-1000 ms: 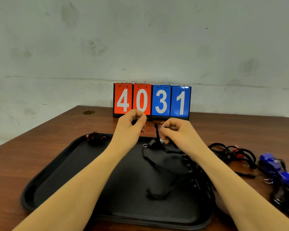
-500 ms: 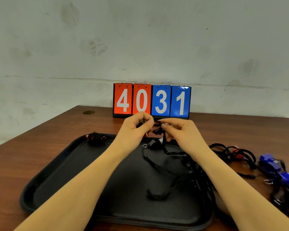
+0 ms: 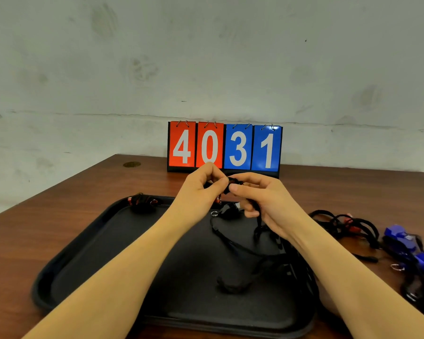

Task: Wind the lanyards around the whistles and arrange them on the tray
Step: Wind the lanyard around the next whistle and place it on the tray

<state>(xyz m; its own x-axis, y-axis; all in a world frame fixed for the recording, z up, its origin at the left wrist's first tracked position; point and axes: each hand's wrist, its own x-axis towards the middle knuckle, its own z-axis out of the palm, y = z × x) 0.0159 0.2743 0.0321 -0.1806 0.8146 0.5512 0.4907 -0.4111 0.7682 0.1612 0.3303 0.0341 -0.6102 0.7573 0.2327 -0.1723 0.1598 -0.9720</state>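
Over the tray's [image 3: 66,260] far edge, the right hand [image 3: 267,199] has carried the black lanyard [image 3: 257,223] across to the whistle [image 3: 227,184] pinched in the left hand [image 3: 201,189], adding a wrap.

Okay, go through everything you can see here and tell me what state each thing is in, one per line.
Left hand: pinching a whistle, mostly hidden.
Right hand: gripping the black lanyard, which trails loose onto the tray.
Wound whistle: lying in the tray's far left corner.
Tray: flat on the table.
Blue whistles: unwound, tangled, on the table at right.
Scoreboard: upright, reads 4031.
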